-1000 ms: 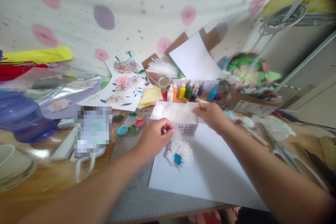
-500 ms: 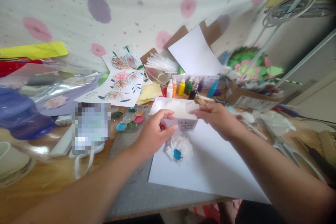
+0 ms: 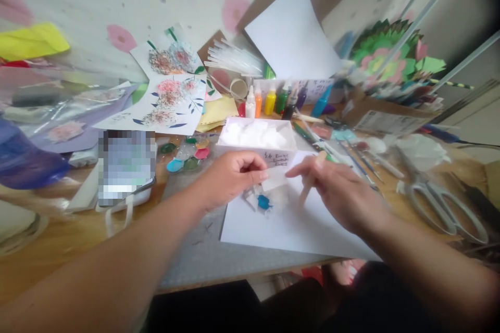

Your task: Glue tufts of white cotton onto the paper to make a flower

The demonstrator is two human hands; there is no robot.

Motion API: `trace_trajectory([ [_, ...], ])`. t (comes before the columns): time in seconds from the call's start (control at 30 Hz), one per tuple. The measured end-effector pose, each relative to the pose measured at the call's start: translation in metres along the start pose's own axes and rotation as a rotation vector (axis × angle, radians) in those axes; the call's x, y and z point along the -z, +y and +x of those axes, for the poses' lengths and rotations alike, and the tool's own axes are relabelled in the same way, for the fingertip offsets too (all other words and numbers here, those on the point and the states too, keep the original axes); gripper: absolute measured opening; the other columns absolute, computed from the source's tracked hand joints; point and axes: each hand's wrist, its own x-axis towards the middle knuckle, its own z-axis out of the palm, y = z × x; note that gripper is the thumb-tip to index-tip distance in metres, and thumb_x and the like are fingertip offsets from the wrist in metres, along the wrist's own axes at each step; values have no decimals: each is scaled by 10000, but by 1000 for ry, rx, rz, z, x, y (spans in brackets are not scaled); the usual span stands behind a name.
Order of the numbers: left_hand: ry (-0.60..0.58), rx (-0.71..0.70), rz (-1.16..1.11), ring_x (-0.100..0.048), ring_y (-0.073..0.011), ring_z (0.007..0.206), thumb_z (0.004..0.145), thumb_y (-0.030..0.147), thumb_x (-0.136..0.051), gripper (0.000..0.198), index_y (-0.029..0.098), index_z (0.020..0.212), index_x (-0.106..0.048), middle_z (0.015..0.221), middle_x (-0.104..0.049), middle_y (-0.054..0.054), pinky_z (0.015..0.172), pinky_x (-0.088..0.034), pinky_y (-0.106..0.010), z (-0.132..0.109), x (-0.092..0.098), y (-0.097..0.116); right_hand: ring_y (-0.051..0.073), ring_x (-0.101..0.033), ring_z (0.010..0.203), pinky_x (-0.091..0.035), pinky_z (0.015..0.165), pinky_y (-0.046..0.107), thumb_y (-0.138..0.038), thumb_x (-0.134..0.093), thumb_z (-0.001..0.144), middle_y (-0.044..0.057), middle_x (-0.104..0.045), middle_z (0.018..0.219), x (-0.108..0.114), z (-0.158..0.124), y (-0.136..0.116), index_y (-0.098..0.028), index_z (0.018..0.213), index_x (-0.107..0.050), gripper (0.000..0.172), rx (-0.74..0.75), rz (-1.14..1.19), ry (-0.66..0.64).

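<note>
My left hand (image 3: 240, 177) pinches a thin, whitish square (image 3: 273, 179), perhaps tissue, by its left edge. My right hand (image 3: 332, 187) is just to the right, its index finger pointing at the square's far edge. A flat wooden stick (image 3: 308, 182) is held among its fingers, blurred, the lower end pointing down. Below the square, a crumpled white wad with a blue paint blob (image 3: 264, 202) lies on a white sheet (image 3: 285, 234). Behind both hands stands a white box (image 3: 255, 148) with handwriting on its front, filled with white pieces (image 3: 258, 132).
Paint bottles (image 3: 271, 100) stand in a row behind the box. A paint palette (image 3: 187, 158) and a phone (image 3: 127, 166) lie to the left. Large scissors (image 3: 441, 197) and brushes (image 3: 363, 161) lie to the right. A grey cutting mat (image 3: 195, 250) runs under the sheet.
Both hands have come down from the box toward me. The whitish piece, in my right fingers at the box before, is now in my left hand. The view has tilted downward.
</note>
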Motion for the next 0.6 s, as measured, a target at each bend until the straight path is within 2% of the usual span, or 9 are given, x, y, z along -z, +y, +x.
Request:
trace_trajectory([
  [0.07,-19,25,35,-471,-96,542,746,313,-546,153,164,748,-585,630,-530,5,488,-378,-217,1,2,1,139,-531,628,-429,580,255,-442,-384,858,27,-613,698,-4,-8,5,-219,844,-664,359,-51,19,11],
  [0.17,-36,33,48,-462,-89,537,743,278,-545,116,173,739,-595,622,-536,13,482,-363,-201,1,5,2,118,-540,604,-443,575,244,-363,-503,818,28,-624,768,-13,-16,8,-202,709,-638,237,-10,113,56],
  [0.23,-97,34,28,-465,-82,541,739,248,-550,80,180,742,-593,630,-547,19,487,-360,-192,1,7,2,112,-552,613,-451,583,241,-306,-540,801,22,-628,780,-18,-18,9,-196,659,-616,195,33,155,53],
  [0.4,-272,63,60,-515,-95,593,706,186,-559,21,186,722,-572,671,-585,20,528,-381,-197,1,11,2,115,-568,652,-447,589,230,-244,-528,806,10,-639,734,-20,-18,11,-196,645,-616,190,68,86,-27],
  [0.5,-319,76,181,-527,-106,613,707,186,-541,35,192,718,-574,676,-595,20,542,-384,-205,1,9,0,129,-583,720,-448,619,234,-263,-522,808,20,-653,817,-18,-16,14,-198,651,-630,201,43,7,19],
  [0.6,-310,77,279,-505,-111,588,711,211,-527,49,196,717,-573,663,-587,19,514,-367,-210,2,3,-4,134,-583,701,-448,602,241,-296,-533,797,26,-655,842,-17,-15,18,-197,649,-633,204,-4,-21,71],
])
